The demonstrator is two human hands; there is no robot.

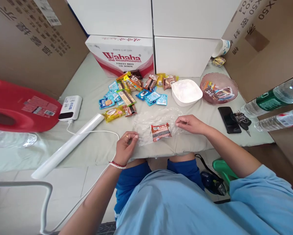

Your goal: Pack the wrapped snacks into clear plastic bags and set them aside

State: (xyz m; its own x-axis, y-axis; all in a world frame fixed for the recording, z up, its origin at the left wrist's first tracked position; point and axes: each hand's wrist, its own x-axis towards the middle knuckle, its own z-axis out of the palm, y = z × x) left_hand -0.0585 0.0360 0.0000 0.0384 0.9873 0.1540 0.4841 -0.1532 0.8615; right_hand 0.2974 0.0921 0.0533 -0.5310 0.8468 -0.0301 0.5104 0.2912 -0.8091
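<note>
A clear plastic bag [146, 122] lies flat on the table's near edge with a red-brown snack packet [160, 132] inside it. My left hand [125, 147] pinches the bag's left edge, fingers closed. My right hand [190, 124] pinches the bag's right edge, fingers closed too. Beyond the bag lies a scatter of several snack packets [134, 93] in blue, yellow and brown wrappers.
A white bowl [186, 92] and a pink bowl [219, 88] with snacks stand at the back right, beside a black phone [229, 119] and keys [241, 118]. A white roll [68, 145], a white device [70, 107] with cable, a Wahaha box [120, 55] and water bottles [273, 101] surround the table.
</note>
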